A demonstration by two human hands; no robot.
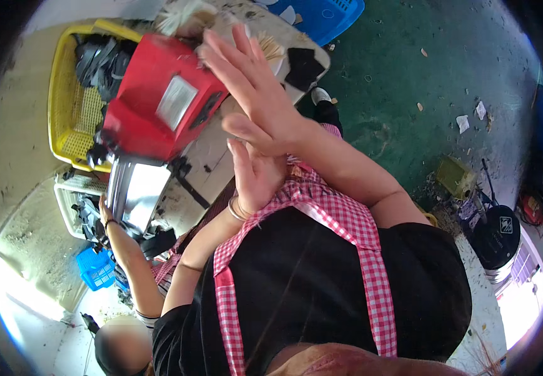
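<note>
My right hand (265, 94) is raised in front of my chest, its fingers stretched out and apart, with nothing in it. Just below it, against its heel, is my left hand (259, 182). One straight digit of the left hand points up, the rest are hidden behind the right hand, and I see nothing held in it. Ahead and to the left of both hands stands a red machine (140, 88) with a pale label on its side. A black piece (302, 69) lies at the table's (212, 166) corner, beyond my right hand.
A yellow basket (64, 119) with dark pieces stands behind the machine, and a white basket (67, 213) nearer. At left, another person's hand (104, 210) is beside a shiny metal part (136, 194). A blue crate (328, 25) is at the far edge; paper scraps (462, 123) litter the green floor.
</note>
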